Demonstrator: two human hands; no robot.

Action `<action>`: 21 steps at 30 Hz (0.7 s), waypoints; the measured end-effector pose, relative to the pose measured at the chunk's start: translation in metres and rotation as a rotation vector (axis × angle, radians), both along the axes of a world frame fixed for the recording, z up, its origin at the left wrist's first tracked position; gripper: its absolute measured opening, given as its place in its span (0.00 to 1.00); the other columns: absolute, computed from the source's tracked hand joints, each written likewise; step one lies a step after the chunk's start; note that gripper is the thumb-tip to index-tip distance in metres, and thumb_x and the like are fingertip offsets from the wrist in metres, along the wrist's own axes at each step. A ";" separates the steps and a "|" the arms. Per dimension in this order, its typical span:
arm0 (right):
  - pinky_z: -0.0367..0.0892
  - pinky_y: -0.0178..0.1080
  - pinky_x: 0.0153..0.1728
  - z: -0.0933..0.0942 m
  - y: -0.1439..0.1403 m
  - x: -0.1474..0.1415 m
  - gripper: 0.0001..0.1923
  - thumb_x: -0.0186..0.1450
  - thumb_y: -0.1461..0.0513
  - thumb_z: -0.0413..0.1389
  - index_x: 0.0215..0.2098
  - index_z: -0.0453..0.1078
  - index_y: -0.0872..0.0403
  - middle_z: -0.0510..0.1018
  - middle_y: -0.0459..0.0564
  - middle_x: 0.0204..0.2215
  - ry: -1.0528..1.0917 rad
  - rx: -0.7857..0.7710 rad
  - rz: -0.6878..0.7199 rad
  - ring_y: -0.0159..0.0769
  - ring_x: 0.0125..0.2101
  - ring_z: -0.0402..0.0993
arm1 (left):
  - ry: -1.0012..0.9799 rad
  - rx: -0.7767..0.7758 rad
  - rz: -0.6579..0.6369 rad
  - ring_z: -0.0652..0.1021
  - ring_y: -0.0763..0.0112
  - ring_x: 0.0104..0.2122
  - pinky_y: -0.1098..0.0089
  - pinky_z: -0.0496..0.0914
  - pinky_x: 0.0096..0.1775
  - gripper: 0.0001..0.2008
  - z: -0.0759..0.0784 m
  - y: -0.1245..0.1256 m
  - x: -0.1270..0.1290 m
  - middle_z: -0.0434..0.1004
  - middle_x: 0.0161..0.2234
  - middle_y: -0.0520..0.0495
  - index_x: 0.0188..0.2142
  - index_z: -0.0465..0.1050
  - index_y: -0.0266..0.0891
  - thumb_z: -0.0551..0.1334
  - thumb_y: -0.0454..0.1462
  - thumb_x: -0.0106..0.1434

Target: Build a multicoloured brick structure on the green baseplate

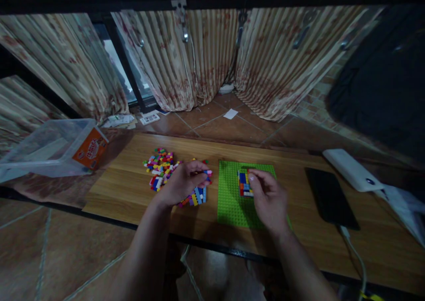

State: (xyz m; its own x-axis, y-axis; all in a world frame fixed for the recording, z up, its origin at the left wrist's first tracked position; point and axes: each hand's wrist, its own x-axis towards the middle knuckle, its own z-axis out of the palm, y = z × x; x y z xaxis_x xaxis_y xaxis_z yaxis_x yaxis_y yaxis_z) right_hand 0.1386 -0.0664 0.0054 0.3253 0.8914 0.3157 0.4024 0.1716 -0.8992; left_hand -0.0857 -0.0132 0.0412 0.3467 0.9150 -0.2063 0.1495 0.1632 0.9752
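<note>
My left hand [186, 181] hovers over the right part of a loose pile of colourful toy bricks [161, 159], its thumb and forefinger apart. Small pink and blue bricks [209, 173] show at its fingertips; they do not look gripped. A green studded baseplate [227, 203] lies to the right of the pile. On it is a low block of joined toy bricks [244, 183] in blue, red, yellow, orange and white. My right hand [270, 199] pinches at this block's right edge with thumb and forefinger, hiding part of it.
Right of the baseplate lie a black phone [330, 197] with a cable [355, 248] and a white power bank [352, 169]. A clear plastic bin [49, 146] with an orange label stands at the left. Striped curtains [206, 57] hang behind the wooden table [116, 181].
</note>
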 end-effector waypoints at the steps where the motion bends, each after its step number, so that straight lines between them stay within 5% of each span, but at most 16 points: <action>1: 0.70 0.39 0.36 0.000 -0.001 -0.007 0.12 0.65 0.54 0.56 0.40 0.75 0.51 0.79 0.49 0.35 0.067 -0.035 0.068 0.36 0.33 0.74 | -0.036 -0.011 -0.020 0.77 0.72 0.29 0.71 0.71 0.33 0.14 0.000 -0.002 0.011 0.76 0.29 0.48 0.36 0.72 0.34 0.67 0.42 0.55; 7: 0.68 0.35 0.29 0.005 0.000 -0.035 0.11 0.60 0.53 0.60 0.35 0.75 0.52 0.77 0.44 0.26 0.351 -0.102 0.226 0.31 0.26 0.71 | -0.172 -0.044 -0.128 0.76 0.74 0.29 0.72 0.71 0.34 0.13 -0.004 -0.006 0.044 0.75 0.29 0.49 0.35 0.72 0.34 0.68 0.41 0.55; 14: 0.60 0.32 0.21 0.007 0.002 -0.032 0.13 0.59 0.52 0.62 0.29 0.74 0.53 0.71 0.42 0.18 0.424 -0.177 0.225 0.27 0.20 0.63 | -0.185 -0.005 -0.128 0.75 0.75 0.26 0.72 0.71 0.33 0.09 -0.008 -0.007 0.046 0.75 0.27 0.50 0.32 0.72 0.33 0.67 0.37 0.54; 21: 0.64 0.34 0.23 0.005 0.001 -0.032 0.14 0.58 0.50 0.62 0.29 0.73 0.53 0.73 0.42 0.20 0.512 -0.234 0.297 0.28 0.20 0.66 | -0.184 -0.035 -0.139 0.75 0.75 0.26 0.73 0.70 0.33 0.08 -0.001 -0.009 0.041 0.74 0.25 0.51 0.31 0.73 0.33 0.67 0.37 0.54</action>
State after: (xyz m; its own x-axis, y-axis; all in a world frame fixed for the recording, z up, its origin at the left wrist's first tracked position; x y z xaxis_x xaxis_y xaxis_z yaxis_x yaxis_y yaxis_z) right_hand 0.1068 -0.0653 0.0102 0.1115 0.9934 -0.0281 -0.1233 -0.0142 -0.9923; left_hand -0.0448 -0.0227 0.0400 0.5035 0.8494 -0.1583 -0.0071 0.1872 0.9823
